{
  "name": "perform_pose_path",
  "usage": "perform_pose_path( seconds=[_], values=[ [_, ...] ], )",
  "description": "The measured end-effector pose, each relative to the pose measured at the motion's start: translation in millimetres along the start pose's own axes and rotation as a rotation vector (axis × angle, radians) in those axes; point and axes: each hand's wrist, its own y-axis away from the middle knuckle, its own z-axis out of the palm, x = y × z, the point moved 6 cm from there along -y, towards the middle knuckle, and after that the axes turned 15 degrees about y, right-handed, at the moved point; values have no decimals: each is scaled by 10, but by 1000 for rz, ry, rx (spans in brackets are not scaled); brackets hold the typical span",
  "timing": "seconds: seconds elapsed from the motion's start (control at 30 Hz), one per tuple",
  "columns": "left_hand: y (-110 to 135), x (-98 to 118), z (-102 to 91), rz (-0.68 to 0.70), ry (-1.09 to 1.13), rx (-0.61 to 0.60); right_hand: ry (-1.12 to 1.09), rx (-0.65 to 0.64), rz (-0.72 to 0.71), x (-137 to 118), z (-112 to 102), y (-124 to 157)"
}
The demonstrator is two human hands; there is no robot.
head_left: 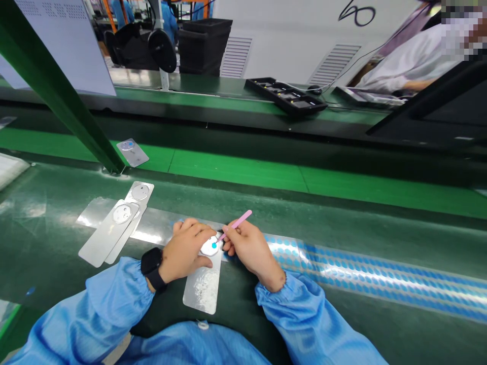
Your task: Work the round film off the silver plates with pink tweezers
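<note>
Round white disc (209, 247) with a cyan dot near its middle sits at the upper end of a silver backing strip (202, 288), which lies on the green bench mat (45, 248) directly in front of the person. Left hand (185, 252) lies across the top of the strip, its fingers together and curled down just beside the disc, with the thumb along the near side. Whether they clamp the strip or only rest on it cannot be told. Right hand (249, 253) comes in from the other side, its thumb and forefinger (228, 234) pinched closed on pink tweezers (238, 224), whose tips reach the disc's upper edge just beside the dot.

Black smartwatch (152, 267) circles the left wrist, and blue gathered sleeves (114, 304) run back from both hands. Left of the hands, overlapping silver strips (108, 230) carry more round discs (122, 214). A clear film printed with rows of blue dots (375, 274) stretches away to the right. Farther off, a single silver card (133, 152) lies near a green steel beam (57, 86), and a black tray (285, 96) sits on the far bench edge.
</note>
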Motion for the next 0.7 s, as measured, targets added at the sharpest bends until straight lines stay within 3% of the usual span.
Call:
perform_pose_path(
  seconds=[0.7],
  values=[
    [15, 15, 1, 23, -28, -4, 55, 11, 35, -56, -18, 24]
  ],
)
